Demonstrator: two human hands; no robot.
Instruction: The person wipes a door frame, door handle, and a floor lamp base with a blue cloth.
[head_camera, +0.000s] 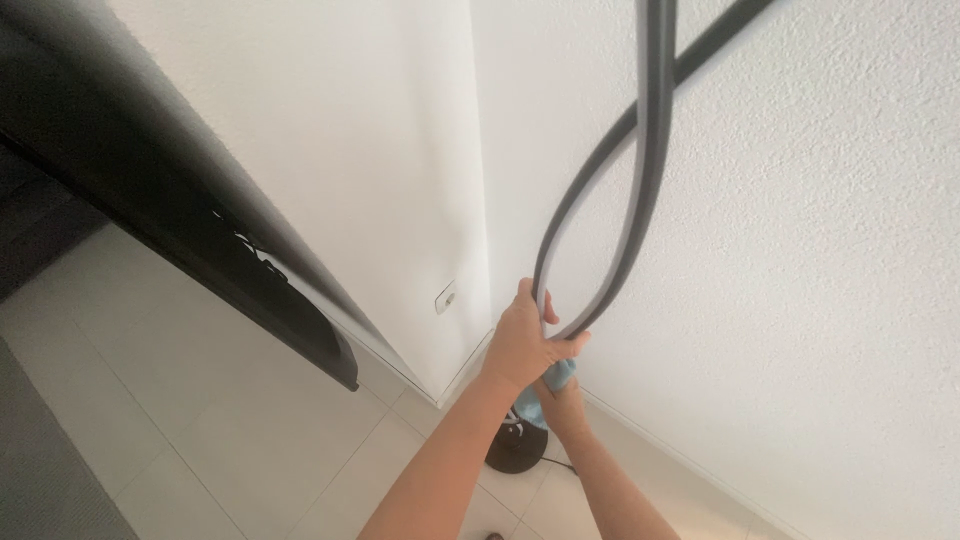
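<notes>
Hose (640, 170) loop hangs from 12 o'clock; left hand (522, 340) closed round its bend, right hand (562, 395) clutching blue cloth (560, 375) underneath.

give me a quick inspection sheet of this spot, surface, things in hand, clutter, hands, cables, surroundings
surface: pale tiled floor
job's things: grey hose loop hanging down along the wall; light blue cloth at its lowest bend
clutter: round black base on the floor
hands: left hand grips the loop's bottom; right hand beneath, holding the cloth
cables: thin dark cord by the base
surroundings: white textured wall, wall socket, black slanted panel
</notes>
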